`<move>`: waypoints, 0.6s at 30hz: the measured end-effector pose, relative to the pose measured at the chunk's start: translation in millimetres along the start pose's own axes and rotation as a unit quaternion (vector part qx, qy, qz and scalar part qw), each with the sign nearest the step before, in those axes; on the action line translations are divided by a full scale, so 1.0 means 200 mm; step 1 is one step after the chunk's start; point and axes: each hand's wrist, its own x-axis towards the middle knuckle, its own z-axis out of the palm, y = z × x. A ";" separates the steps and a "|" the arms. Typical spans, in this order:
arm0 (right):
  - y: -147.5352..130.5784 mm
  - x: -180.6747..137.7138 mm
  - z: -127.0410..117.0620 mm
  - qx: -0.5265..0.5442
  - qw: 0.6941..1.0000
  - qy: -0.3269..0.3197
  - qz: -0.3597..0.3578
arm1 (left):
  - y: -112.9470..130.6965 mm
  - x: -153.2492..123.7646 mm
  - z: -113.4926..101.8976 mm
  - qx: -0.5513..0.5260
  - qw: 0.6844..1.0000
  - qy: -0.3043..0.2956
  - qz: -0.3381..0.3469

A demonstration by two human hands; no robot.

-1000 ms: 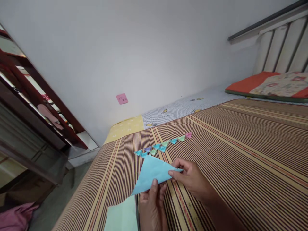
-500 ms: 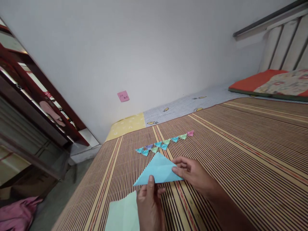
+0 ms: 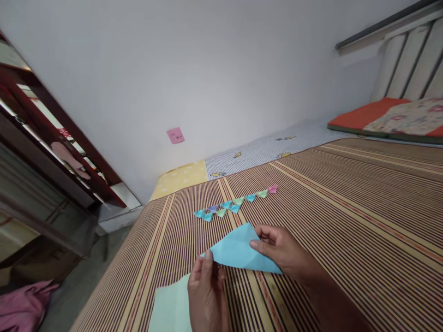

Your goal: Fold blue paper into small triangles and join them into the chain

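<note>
Pinching the blue paper (image 3: 240, 252) at its left tip, my left hand (image 3: 206, 295) has thumb and fingers closed on that corner, low in the view at about 6 o'clock. My right hand (image 3: 287, 252) sits at 3 o'clock from the left one, its fingertips pressed on the sheet's right half and thumb tucked under the edge, so it grips the same paper. The blue paper is folded into a triangle, held between both hands just above the mat (image 3: 346, 221), apex pointing toward 12 o'clock; I cannot tell whether its lower edge touches the mat.

At 7 o'clock from the paper, a pale green sheet (image 3: 169, 306) lies flat on the mat, partly hidden by my left wrist. At 12 o'clock from the paper, well clear of it, a row of small folded triangles (image 3: 235, 204) runs slanting up toward 2 o'clock, blue, purple, green and one pink at the far end, each touching or just beside its neighbour.

Beyond the mat a checked bedsheet (image 3: 263, 150) meets the white wall (image 3: 207, 69), with a pink note (image 3: 175, 135) stuck on it at 11 o'clock. A red-edged pillow (image 3: 391, 115) lies at 2 o'clock.
</note>
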 end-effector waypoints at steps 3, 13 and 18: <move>0.01 0.01 0.01 0.003 1.000 0.020 -0.010 | -0.02 -0.01 0.01 0.041 0.999 -0.028 -0.003; 0.00 0.00 0.07 0.026 0.999 -0.031 0.007 | -0.12 -0.01 -0.01 0.107 0.993 -0.029 0.032; 0.01 0.01 0.01 0.018 1.000 -0.011 0.014 | -0.05 0.01 -0.02 0.052 0.997 0.004 0.058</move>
